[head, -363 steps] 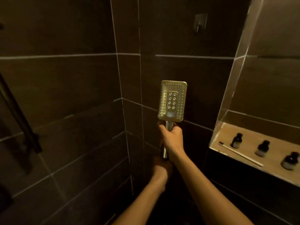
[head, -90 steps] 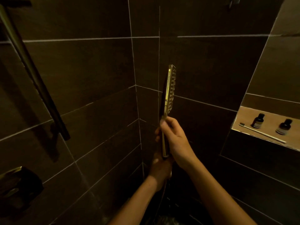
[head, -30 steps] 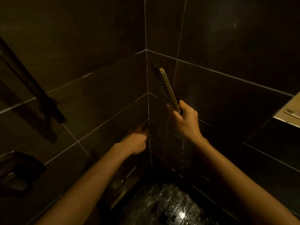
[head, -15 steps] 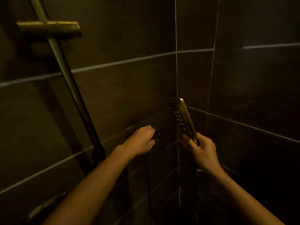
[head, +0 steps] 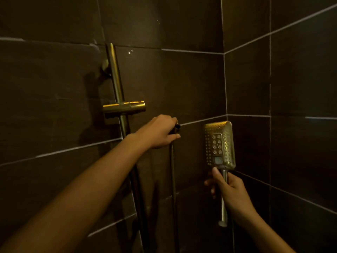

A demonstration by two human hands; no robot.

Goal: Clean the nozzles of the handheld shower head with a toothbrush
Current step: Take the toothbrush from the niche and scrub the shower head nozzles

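Dim shower corner, dark tiled walls with pale grout lines. Right hand at lower right of frame, fingers wrapped round the handle of the handheld shower head, thumb up near the neck. Head is upright, square brass-coloured face turned toward camera, nozzles visible: grid of larger nozzles in the centre, small holes around, a pale button at the bottom of the face. It sits right of centre, just in front of the wall corner, handle end poking out below the hand. Left hand at frame centre, arm stretched in from lower left, fingers closed on the dark end of the shower hose; hose hangs straight down from the hand to the bottom edge. Hose end and shower head are apart, not connected. Brass slide rail runs vertically left of centre, with a horizontal holder bracket on it just above and left of the left hand. Toothbrush not in view
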